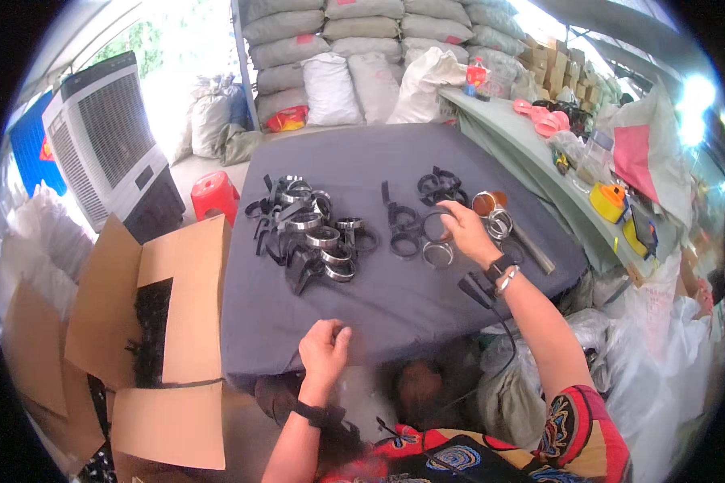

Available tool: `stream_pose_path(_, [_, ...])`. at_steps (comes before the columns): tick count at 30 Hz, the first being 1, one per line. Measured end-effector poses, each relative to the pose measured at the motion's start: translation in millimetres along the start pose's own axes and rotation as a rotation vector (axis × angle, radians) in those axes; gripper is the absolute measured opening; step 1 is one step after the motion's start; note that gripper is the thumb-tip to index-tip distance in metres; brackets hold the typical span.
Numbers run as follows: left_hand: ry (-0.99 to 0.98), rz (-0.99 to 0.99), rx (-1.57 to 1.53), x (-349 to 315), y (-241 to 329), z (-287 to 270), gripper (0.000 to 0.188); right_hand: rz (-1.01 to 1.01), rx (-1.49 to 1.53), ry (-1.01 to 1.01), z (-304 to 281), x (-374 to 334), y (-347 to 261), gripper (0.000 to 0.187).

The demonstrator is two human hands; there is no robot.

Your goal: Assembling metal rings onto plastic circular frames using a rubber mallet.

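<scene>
My right hand (469, 232) reaches over the dark cloth on the table, its thumb and fingers closed on the edge of a black ring (437, 226). Just below that ring lies a silver ring (437, 255). Black rings with strap-like handles (403, 233) lie to the left of this hand, and a small black cluster (441, 187) lies beyond it. At the table's near edge, my left hand (324, 354) is curled with the thumb on top, and nothing shows in it. A larger heap of black handled parts with silver rings (306, 225) covers the table's left half.
Right of my hand are an amber roll (488, 203), silver rings (499, 224) and a metal rod (535, 249). A black device (477, 290) with a cable sits near my right forearm. Open cardboard boxes (193, 330) stand left. A cluttered side table (507, 133) is at right.
</scene>
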State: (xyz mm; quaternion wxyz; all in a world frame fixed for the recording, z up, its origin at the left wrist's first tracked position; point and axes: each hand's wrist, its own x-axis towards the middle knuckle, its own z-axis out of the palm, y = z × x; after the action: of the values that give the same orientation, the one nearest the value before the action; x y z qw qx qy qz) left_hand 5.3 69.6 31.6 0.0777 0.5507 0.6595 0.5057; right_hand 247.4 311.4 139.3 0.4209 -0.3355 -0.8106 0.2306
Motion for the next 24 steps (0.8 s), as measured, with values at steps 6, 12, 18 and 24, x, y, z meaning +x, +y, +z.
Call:
stream_pose_path(6, [0.025,0.178,-0.112,-6,38,-10,0.044,0.305,0.527,-0.506,22,-59,-72,0.033])
stream_pose_path(12, [-0.398,-0.143,-0.313,-46,40,-22,0.017,0.56,0.702,-0.628,60,-88,-69,0.029])
stream_pose_path(18, [-0.201,-0.472,-0.711,-82,-1,-23,0.025,0.317,-0.683,0.02,46,-46,-14,0.057])
stream_pose_path(24, [-0.159,-0.573,-0.673,-87,-8,-22,0.034,0.445,-0.681,-0.125,44,-40,18,0.069])
